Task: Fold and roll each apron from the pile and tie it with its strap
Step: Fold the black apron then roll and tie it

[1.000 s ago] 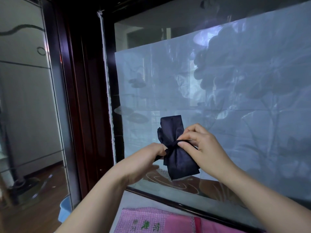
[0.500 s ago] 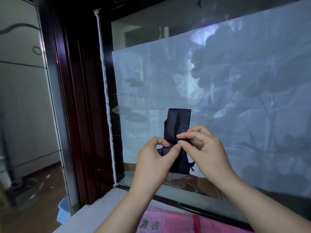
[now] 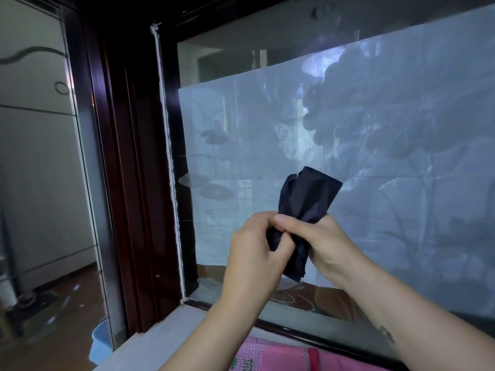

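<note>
Cool, dim daylight is filtering through the translucent window sheet [image 3: 254,135], leaving the dark frame [image 3: 128,170] nearly black, while the wide lens is bowing the edges and the floor [image 3: 67,303] is perhaps blurring.

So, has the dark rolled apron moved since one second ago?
Yes. The dark rolled apron has tilted: its top leaned toward the wooden window frame, and now leans right, away from it.

- The left hand [image 3: 254,247] is held up, its fingers curled onto the dark rolled apron [image 3: 308,195].
- The right hand [image 3: 330,245] is wrapped round the roll's middle, with the thumb laid toward the left hand.
- The left forearm [image 3: 214,330] and right forearm [image 3: 401,317] are angled upward and inward.
</note>
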A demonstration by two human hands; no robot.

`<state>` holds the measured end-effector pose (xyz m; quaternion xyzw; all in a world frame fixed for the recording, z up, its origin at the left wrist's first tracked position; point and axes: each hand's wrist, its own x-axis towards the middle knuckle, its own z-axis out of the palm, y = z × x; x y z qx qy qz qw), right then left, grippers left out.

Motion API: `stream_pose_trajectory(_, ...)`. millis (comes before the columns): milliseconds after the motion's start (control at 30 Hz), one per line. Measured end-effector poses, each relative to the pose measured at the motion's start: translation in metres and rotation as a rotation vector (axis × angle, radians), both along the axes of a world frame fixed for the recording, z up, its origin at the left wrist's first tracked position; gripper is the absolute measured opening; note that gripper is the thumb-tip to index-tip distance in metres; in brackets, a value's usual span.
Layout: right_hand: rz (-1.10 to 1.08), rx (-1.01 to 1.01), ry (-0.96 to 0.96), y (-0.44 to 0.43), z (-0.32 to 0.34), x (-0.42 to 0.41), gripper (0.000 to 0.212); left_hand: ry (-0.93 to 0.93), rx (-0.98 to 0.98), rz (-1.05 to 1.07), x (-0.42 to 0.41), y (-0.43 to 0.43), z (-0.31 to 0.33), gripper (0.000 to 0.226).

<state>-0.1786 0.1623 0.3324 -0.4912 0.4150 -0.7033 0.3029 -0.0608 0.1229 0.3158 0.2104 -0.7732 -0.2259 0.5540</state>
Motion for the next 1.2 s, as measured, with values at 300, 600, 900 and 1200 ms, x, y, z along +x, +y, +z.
stream_pose_trajectory(300,0.060,0.072,0.057,0.012,0.007,-0.017,0.040,-0.226,-0.173,0.044,0.016,-0.012,0.006,0.020)
stream_pose_trajectory(600,0.226,0.071,-0.026,0.013,0.002,-0.013,0.027,-0.368,-0.237,0.071,0.032,-0.030,0.007,0.022)
stream_pose_trajectory(900,-0.002,0.053,0.045,-0.003,0.006,-0.009,0.024,-0.176,0.279,-0.299,0.035,-0.029,0.007,0.025)
stream_pose_trajectory(1200,0.092,0.277,0.351,-0.005,0.016,0.012,0.050,0.093,0.411,-0.353,0.018,-0.048,-0.002,0.037)
